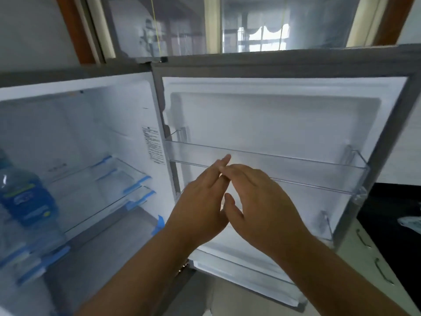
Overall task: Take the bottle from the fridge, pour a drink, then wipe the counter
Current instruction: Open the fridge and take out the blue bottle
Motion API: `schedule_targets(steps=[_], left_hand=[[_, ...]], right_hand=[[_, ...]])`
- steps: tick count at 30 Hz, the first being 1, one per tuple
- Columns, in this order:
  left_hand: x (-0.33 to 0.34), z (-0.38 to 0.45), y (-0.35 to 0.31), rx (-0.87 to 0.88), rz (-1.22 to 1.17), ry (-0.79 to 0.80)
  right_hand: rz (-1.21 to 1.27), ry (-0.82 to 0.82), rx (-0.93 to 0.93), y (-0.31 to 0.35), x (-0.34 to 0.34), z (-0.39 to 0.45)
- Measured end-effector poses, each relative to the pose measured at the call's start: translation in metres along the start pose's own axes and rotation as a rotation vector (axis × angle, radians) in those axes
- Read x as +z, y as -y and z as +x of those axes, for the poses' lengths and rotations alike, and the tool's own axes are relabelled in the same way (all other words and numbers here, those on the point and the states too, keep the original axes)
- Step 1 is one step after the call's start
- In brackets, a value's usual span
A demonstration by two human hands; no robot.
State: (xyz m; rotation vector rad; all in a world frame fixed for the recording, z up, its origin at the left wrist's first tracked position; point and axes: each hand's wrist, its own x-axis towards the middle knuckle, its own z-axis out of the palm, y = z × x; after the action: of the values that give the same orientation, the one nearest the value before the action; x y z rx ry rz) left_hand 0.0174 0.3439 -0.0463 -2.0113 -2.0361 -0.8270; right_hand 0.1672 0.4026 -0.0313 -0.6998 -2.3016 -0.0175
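Head view, looking into an open fridge [75, 124]. The fridge door [284, 124] is swung wide to the right of the cabinet, its white inner liner facing the camera.

Bottle [24, 190]: blue liquid, blue label, clear plastic. Stands upright inside the fridge at the far left of the cabinet, partly cut by the frame edge. Cap region blurred; cannot tell if sealed.

Glass shelves [118, 179] with blue trim sit to the right of the bottle, stacked inside the cabinet. A printed sticker [153, 144] is on the fridge's right inner wall; text too small to read.

Door racks: a clear plastic door bin [296, 169] spans the door at mid height. A second bin [250, 277] lies lower on the door, partly hidden by the forearms.

Hands: left hand [200, 208] and right hand [262, 201] are both raised in front of the fridge door, well to the right of the bottle. Fingers of both are extended and relaxed, grasping nothing. The fingertips of the two hands overlap in front of the clear door bin; cannot tell whether they touch each other or the bin.

Right of the fridge door: a dark table [391, 213] surface, with pale cupboard fronts and metal handles [382, 270] below it. A light-coloured object [411, 224] lies on the table at the frame edge; too cropped to identify.

Above the fridge: glass-fronted cabinets [284, 23] showing window reflections.
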Motion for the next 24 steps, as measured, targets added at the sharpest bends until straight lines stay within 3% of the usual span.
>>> schedule_targets(steps=[4, 9, 16, 24], left_hand=[[-0.015, -0.028, 0.048, -0.320, 0.095, -0.009], [-0.062, -0.090, 0.120, -0.565, 0.161, 0.000], [-0.122, -0.159, 0.194, -0.851, 0.197, -0.092], [-0.148, -0.182, 0.286, -1.130, -0.078, -0.463]], right_hand=[[0.106, 0.139, -0.038, 0.010, 0.043, 0.027], [0.166, 0.348, -0.128, 0.051, 0.089, 0.068], [0.273, 0.389, -0.263, 0.138, 0.160, 0.108], [0.394, 0.495, -0.257, 0.210, 0.226, 0.131]])
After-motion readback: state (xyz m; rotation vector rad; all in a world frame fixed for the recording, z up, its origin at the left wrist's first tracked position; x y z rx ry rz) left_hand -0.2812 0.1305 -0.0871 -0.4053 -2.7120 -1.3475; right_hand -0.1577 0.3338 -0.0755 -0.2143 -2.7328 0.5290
